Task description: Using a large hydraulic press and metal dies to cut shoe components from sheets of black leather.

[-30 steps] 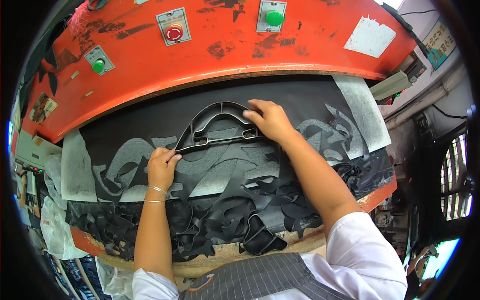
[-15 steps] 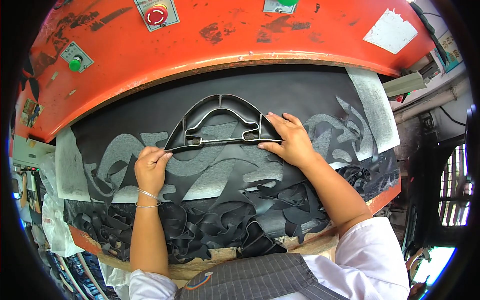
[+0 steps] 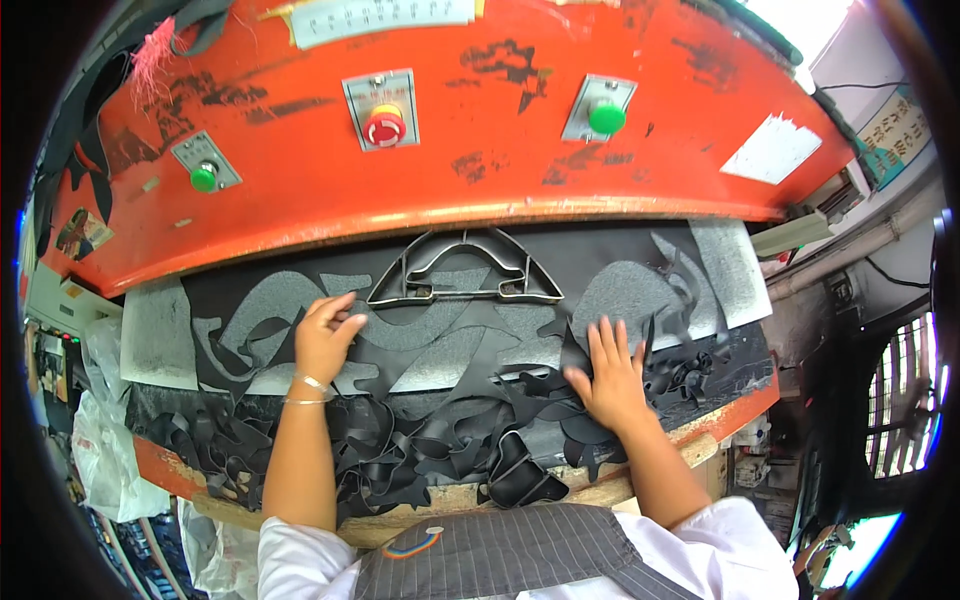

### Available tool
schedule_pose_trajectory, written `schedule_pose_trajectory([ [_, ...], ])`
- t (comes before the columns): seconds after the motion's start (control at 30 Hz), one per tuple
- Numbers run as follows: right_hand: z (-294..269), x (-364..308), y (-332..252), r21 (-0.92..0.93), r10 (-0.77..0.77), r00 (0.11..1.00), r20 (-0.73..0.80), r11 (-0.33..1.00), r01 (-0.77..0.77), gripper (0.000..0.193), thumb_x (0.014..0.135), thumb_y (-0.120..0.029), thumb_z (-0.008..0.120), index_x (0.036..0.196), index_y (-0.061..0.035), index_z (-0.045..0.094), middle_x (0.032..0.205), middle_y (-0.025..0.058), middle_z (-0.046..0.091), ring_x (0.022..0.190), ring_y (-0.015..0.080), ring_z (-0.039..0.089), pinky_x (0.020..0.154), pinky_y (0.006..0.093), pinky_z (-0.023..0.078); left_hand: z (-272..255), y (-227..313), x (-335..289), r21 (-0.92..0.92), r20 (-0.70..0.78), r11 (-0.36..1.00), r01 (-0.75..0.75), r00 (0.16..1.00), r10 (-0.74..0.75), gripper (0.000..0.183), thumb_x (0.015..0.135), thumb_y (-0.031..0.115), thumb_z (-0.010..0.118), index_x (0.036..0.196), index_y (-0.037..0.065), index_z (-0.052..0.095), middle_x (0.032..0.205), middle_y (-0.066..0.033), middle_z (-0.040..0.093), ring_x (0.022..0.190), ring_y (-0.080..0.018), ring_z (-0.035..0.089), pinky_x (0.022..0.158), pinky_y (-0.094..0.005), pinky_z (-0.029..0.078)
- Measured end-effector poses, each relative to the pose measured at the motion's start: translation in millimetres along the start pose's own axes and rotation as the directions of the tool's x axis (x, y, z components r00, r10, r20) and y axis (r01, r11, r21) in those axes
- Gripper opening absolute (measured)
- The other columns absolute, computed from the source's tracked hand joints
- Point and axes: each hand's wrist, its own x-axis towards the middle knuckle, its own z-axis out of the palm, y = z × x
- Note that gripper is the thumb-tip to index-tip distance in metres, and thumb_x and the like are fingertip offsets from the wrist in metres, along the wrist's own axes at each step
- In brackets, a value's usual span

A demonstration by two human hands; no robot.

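A half-moon steel cutting die [image 3: 466, 294] lies on a black sheet [image 3: 590, 245], its curved side close to the lower edge of the red machine. Just left of the die, my left hand [image 3: 325, 338] hovers with thumb and fingers apart, holding nothing. My right hand [image 3: 614, 385] is spread open, palm down, over dark offcuts at the near right of the sheet. Curved cut-outs in the sheet show grey speckled material [image 3: 620, 295] beneath. Whether the right fingertips touch the sheet is hard to tell.
Tangled black offcuts [image 3: 370, 440] heap along the near edge, with a black hollow frame [image 3: 525, 470] among them. The red machine beam [image 3: 450, 185] spans the back, bearing a red button [image 3: 384, 127] and green buttons [image 3: 606, 118]. Plastic bags [image 3: 105, 450] hang at left.
Both hands have let go of the die, which now lies nearer the machine. My right hand has moved toward me onto the offcuts. The view has tilted up, showing more of the machine.
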Motion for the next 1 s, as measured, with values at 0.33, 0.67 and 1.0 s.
schedule_pose_trajectory([
  [0.33, -131, 17, -50, 0.521, 0.069, 0.843, -0.534, 0.812, 0.264, 0.051, 0.082, -0.031, 0.074, 0.115, 0.0019, 0.055, 0.100, 0.0172, 0.065, 0.086, 0.0273, 0.065, 0.076, 0.0375, 0.051, -116, 60, 10, 0.105, -0.610, 0.935, -0.338, 0.721, 0.329, 0.033, 0.100, 0.021, 0.050, 0.080, -0.003, 0.061, 0.072, -0.0031, 0.055, 0.070, -0.0106, 0.050, 0.067, -0.0279, 0.043],
  [0.67, -113, -26, -60, 0.563, 0.089, 0.846, -0.526, 0.782, 0.268, 0.024, 0.084, -0.017, 0.071, 0.085, -0.0018, 0.052, 0.068, 0.0135, 0.060, 0.062, 0.0286, 0.060, 0.060, 0.0362, 0.048, -137, 100, -97, 0.200, -0.233, 0.916, -0.349, 0.891, 0.390, 0.032, 0.090, 0.015, 0.063, 0.066, 0.001, 0.047, 0.065, -0.0130, 0.048, 0.057, -0.0275, 0.046, 0.056, -0.0385, 0.038],
  [1.0, -45, -196, -20, 0.232, -0.389, 0.917, 0.095, 0.904, 0.359, 0.059, 0.066, -0.043, 0.081, 0.109, -0.0075, 0.064, 0.103, 0.0128, 0.059, 0.100, 0.0323, 0.053, 0.089, 0.0400, 0.044, -32, 120, -290, 0.175, 0.285, 0.938, -0.298, 0.927, 0.242, 0.015, 0.081, 0.025, 0.068, 0.079, 0.011, 0.073, 0.078, -0.0064, 0.067, 0.075, -0.0264, 0.064, 0.066, -0.0362, 0.052],
])
